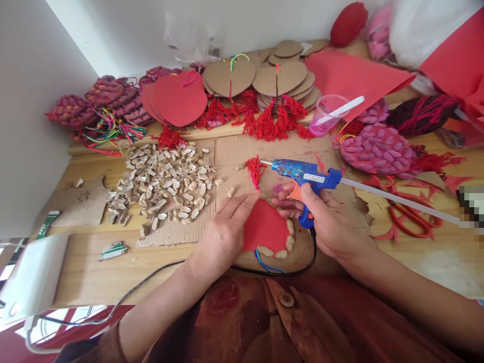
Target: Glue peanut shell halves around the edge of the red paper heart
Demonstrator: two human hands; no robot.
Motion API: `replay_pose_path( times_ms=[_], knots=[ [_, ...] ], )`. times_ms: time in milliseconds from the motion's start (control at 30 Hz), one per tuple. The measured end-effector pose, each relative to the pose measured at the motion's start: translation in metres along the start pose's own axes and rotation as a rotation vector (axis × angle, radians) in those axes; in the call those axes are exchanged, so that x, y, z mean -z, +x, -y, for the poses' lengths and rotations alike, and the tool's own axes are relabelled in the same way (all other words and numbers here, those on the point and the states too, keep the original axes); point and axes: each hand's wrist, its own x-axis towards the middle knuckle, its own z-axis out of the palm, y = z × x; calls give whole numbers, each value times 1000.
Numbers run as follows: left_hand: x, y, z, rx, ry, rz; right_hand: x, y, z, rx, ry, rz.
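Blue plastic glue gun (302,176) above shell-edged red felt heart (264,227).

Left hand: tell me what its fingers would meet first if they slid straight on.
Probably the right hand's fingers under the glue gun; the left hand points right across the red piece.

The left hand (223,234) lies flat, fingers pointing right. The right hand (325,222) is curled in a fist — index finger extended.

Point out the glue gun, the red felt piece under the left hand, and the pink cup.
glue gun (302,174), head view, on its blue body.
red felt piece (266,227), head view, on its bare middle.
pink cup (325,117), head view, on its side wall.
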Motion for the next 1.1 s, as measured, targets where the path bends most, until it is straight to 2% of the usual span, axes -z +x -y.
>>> replay_pose_path(
  times_ms=[233, 433, 533, 633, 767, 833, 933, 1000, 1100],
  knots=[
    [-3, 5, -5, -104, 158, 128, 3, 0, -5, 8, -21, 36],
    [-2, 9, -18, -186, 338, 153, 2, -1, -4, 0, -35, 13],
    [-5, 9, -20, -182, 408, 192, 2, 0, -5, -17, -26, 2],
    [-8, 7, -17, -162, 372, 211, 2, 2, -7, -10, -9, 8],
    [-3, 0, -11, -92, 140, 113, -1, 0, -1, 23, 4, 26],
    [5, -6, -7, -1, 55, -24, -2, -2, 8, 52, 23, 41],
    [21, -16, -1, 153, 48, -237, -3, -5, 23, 102, 80, 48],
    [29, -24, 2, 188, 36, -232, -2, -7, 32, 109, 148, 49],
    [33, -37, 2, 204, -32, -131, 0, -10, 41, 125, 243, 75]
  ],
)
